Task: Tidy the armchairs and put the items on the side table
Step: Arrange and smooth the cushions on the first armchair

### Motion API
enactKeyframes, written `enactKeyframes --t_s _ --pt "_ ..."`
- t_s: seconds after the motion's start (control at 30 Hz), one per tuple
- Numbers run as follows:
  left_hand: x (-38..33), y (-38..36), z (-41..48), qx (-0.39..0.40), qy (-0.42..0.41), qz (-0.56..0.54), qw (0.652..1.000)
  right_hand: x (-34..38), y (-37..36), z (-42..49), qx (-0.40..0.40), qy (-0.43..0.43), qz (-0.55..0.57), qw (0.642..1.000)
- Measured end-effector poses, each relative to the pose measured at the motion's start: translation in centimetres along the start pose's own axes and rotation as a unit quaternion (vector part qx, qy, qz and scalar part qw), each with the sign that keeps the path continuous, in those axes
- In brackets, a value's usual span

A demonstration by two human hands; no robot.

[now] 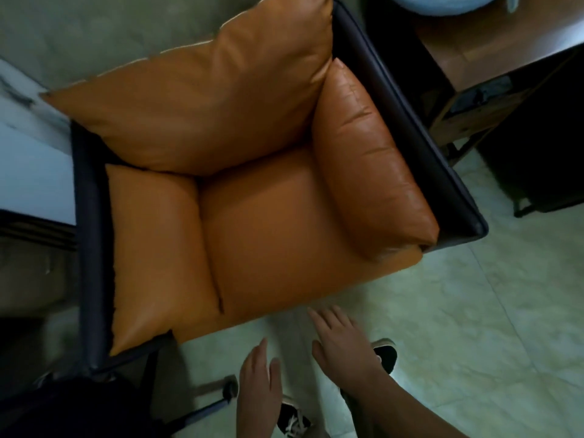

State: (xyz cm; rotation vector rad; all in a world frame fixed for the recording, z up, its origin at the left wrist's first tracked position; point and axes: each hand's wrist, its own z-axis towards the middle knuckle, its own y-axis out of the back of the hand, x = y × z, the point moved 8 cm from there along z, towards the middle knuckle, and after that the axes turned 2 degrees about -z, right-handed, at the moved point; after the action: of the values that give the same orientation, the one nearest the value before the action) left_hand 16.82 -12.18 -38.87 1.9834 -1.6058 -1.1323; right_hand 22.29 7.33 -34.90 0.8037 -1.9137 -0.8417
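An orange leather armchair [268, 235] with a dark frame fills the middle of the view. Its large back cushion [202, 99] leans against the backrest, and padded arm cushions lie along both sides. Nothing lies on the seat. My left hand [260, 377] hovers over the floor in front of the seat, fingers straight and empty. My right hand [343, 343] is just below the seat's front edge, fingers spread, holding nothing. A white side table [28, 159] stands to the chair's left, only partly in view.
A brown wooden table [493, 42] stands at the upper right with a pale blue object [442, 3] on it. A dark cabinet [537, 153] is beside it. Pale floor tiles [474, 311] stretch right of the chair. My shoes [384, 352] show below my hands.
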Motion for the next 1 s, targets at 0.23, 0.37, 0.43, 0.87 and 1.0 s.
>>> enactKeyframes --t_s 0.23,0.37,0.43,0.87,1.0 --pt "9.2 -1.5 -3.7 -0.001 0.029 -0.034 0.999 5.4 -3.9 -0.7 0.018 0.032 -0.043 0.998" --pt "12.8 -1.2 -5.2 -0.026 0.011 -0.082 0.996 8.6 -7.0 -1.2 0.027 0.053 -0.053 0.997" --pt "14.2 -1.3 -5.3 -0.036 -0.005 -0.095 0.995 9.9 -9.0 -1.1 0.018 0.065 -0.062 0.996" --pt "20.1 -0.6 7.2 -0.253 -0.112 -0.144 0.950 13.4 -18.7 9.8 -0.078 0.196 -0.087 0.974" --pt "20.3 -1.2 13.3 -0.349 -0.142 -0.132 0.917 12.0 -21.8 14.4 -0.121 0.245 -0.145 0.951"
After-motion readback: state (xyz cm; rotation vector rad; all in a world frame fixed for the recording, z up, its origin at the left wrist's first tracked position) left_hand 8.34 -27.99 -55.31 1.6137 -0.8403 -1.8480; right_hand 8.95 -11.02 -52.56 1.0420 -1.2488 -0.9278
